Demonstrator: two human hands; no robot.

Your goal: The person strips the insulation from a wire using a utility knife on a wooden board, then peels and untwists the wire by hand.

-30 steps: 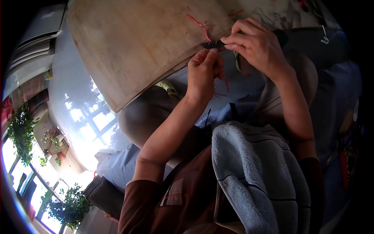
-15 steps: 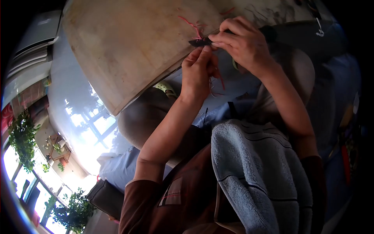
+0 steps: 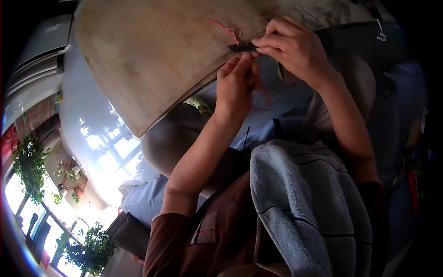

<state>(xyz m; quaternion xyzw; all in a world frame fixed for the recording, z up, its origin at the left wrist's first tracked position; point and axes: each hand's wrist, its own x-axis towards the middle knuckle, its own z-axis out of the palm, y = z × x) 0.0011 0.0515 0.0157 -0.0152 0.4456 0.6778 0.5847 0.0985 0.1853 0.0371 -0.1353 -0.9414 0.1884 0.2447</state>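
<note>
My left hand [image 3: 236, 85] is pinched at the edge of the board, its fingertips just below a dark, flat blade-like piece [image 3: 241, 47]. A thin red strand [image 3: 266, 92] hangs from between its fingers. My right hand [image 3: 295, 48] closes thumb and fingers on the right end of the dark piece. Another red strand [image 3: 224, 27] lies on the board [image 3: 161, 51], with small red scraps beside it, and reaches the dark piece. What exactly sits between my left fingertips is too small to tell.
A light blue towel [image 3: 295, 198] hangs over my front. Below the board's edge a pale green shoe [image 3: 198, 104] shows. Plants [image 3: 87, 249] stand by the windows at lower left. A white hooked item [image 3: 380, 34] and red-handled tool [image 3: 412, 191] are on the right.
Both hands and the dark piece have shifted slightly left in view, as has the board. The dark piece tilted, then levelled again. Both hands keep their grip.
</note>
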